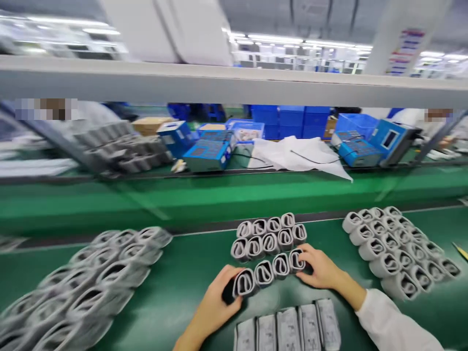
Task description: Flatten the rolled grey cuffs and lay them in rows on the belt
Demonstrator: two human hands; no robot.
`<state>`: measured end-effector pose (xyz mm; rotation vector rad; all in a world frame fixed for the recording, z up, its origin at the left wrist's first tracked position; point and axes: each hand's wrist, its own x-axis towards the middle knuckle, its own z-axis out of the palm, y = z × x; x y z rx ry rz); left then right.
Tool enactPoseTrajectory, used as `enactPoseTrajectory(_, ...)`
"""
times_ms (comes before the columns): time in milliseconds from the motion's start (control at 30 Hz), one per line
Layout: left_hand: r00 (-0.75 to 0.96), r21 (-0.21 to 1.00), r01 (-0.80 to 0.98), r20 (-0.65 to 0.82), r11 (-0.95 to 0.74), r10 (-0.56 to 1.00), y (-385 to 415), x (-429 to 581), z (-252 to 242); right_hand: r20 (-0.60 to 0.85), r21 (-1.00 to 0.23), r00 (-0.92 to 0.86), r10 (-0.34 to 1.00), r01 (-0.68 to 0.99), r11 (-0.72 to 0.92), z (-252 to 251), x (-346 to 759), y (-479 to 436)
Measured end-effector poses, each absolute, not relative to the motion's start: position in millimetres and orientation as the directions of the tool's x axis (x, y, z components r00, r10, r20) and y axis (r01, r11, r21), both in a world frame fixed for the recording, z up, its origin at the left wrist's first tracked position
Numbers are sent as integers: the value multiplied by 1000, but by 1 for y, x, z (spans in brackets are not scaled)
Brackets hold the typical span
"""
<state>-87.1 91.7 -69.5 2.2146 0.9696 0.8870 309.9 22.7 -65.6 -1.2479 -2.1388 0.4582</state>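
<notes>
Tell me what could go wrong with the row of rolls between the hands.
The middle two grey rolls have no hand on them, so they might slip if the left hand or right hand loosens at the row's ends. The right end sits close to the rolls behind and could nudge them askew.

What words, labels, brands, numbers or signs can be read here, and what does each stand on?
None can be read well enough to quote.
Red and blue markings on the white pillar: too blurred.
Faint print on the flat grey pieces at the bottom edge: too small and blurred.
Pale patches on the blue box at left: any text is unreadable.
</notes>
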Motion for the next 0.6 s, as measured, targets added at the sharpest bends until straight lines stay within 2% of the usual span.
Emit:
enactPoseTrajectory(100,528,603,426,439,-674,727,101,-98,-86,324,-549,-343,882,691,470,-70,308,24)
enactPoseTrajectory(200,532,566,433,468,-702,706,109,-104,-97,320,-531,-340,884,709,465,-73,306,24)
enactPoseTrajectory(333,512,620,424,437,-660,739,102,-97,-88,312,-544,-336,889,704,457,-67,306,19)
enactPoseTrajectory(433,506,699,410,361,-586,784,93,-86,-72,309,-569,-347,886,679,464,-62,307,16)
enactPoseTrajectory(600,543,772,335,311,-541,780,97,-72,-58,386,-545,-346,855,662,514,-68,323,23)
